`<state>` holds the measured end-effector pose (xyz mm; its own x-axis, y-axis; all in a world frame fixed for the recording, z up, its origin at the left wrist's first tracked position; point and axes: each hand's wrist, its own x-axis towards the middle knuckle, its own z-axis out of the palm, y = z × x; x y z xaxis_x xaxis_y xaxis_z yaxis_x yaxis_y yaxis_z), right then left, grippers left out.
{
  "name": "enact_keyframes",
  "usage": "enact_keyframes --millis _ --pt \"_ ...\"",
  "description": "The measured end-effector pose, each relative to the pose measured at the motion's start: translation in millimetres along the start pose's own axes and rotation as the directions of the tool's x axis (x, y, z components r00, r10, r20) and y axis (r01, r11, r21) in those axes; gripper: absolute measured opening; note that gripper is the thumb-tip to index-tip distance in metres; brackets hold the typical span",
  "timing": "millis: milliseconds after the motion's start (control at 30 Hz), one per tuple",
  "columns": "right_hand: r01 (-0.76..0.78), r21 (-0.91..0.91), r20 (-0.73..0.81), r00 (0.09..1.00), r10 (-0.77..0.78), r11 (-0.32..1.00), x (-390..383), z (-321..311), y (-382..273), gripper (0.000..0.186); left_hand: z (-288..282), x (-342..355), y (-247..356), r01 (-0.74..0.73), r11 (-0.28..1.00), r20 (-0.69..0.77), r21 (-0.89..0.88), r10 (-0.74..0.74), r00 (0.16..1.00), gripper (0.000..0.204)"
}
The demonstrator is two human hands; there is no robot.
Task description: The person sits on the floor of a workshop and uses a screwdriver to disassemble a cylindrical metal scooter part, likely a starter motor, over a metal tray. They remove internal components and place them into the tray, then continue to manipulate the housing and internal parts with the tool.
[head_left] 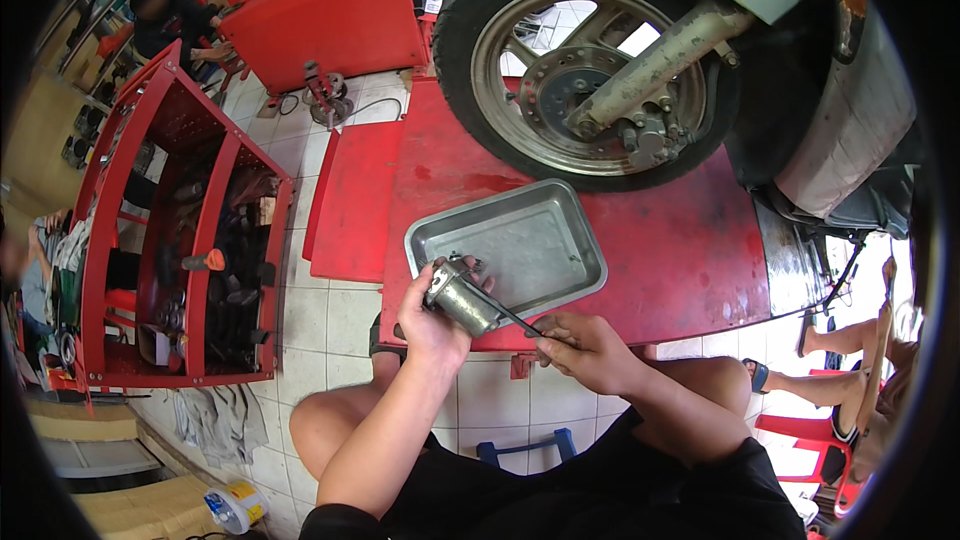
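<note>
My left hand point(432, 328) is wrapped around a grey metal cylindrical part point(466, 306), holding it tilted over the near edge of the metal tray point(585, 275). In my right hand point(590, 350) is a thin dark rod-like tool point(518, 321). Its shaft runs up and left along the side of the cylinder; the tip is hard to make out there, so I cannot tell whether it touches. The shallow rectangular tray has a wet-looking bottom and rests on a red platform point(670, 260).
A motorcycle front wheel point(462, 90) with a brake disc stands on the platform beyond the tray. To the left is a red tool cart point(205, 250) with loaded shelves. A blue stool point(527, 447) shows below me. Other people point(850, 390) sit at the right and far left.
</note>
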<state>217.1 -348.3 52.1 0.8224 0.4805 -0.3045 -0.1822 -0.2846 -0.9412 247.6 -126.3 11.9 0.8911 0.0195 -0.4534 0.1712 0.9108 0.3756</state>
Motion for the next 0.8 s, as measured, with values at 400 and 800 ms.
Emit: enact_keyframes --millis 400,800 --pt "0.207 -0.656 -0.132 0.915 -0.381 0.726 -9 8 -10 0.029 0 -2 4 -0.011 0.999 -0.030 -0.049 0.010 0.999 0.026" --pt "0.199 -0.674 -0.172 0.894 -0.413 0.711 -8 15 4 0.023 3 0 5 -0.014 0.996 -0.044 -0.093 0.010 0.999 0.027"
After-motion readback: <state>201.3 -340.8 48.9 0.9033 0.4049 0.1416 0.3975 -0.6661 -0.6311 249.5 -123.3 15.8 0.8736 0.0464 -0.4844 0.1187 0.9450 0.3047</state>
